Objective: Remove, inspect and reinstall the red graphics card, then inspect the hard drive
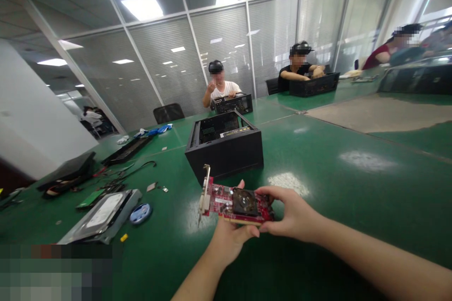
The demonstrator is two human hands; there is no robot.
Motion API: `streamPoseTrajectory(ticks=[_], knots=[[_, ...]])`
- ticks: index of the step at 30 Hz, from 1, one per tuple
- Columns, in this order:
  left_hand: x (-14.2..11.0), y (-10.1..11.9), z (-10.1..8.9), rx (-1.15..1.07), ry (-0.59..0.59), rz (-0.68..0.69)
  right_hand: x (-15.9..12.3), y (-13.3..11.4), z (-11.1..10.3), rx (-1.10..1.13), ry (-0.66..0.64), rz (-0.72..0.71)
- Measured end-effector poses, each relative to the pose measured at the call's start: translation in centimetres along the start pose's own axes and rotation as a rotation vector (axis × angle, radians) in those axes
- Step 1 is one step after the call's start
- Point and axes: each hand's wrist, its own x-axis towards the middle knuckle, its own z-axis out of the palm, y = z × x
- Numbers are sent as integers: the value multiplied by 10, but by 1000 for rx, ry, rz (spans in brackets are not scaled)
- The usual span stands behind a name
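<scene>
A red graphics card (226, 204) with a dark cooling fan and a metal bracket at its left end is held up above the green table. My left hand (231, 240) grips it from below, thumb along the near edge and a fingertip showing behind the far edge. At the card's right end, my right hand (294, 214) pinches it between thumb and fingers. Just behind the card stands a black computer case (226, 157) with its top side open.
On the left of the table (169, 225) lie a hard drive (106, 211), a blue round object (140, 214), a small yellow piece (124, 237), a green circuit board (90, 199) and cables. Across the table, one person (224, 88) and another person (300, 70) sit at black cases.
</scene>
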Motion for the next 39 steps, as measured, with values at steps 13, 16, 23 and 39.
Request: streamPoseTrajectory(ticks=[13, 16, 23, 39], knots=[[6, 8, -22, -256, 118, 26, 3, 10, -19, -213, 105, -131], [3, 15, -25, -253, 80, -8, 3, 13, -21, -196, 91, -163], [0, 17, -30, -356, -18, 28, 0, 17, -20, -188, 92, -223], [-3, 18, -30, -416, -119, 34, 0, 16, -22, -213, 139, -339]])
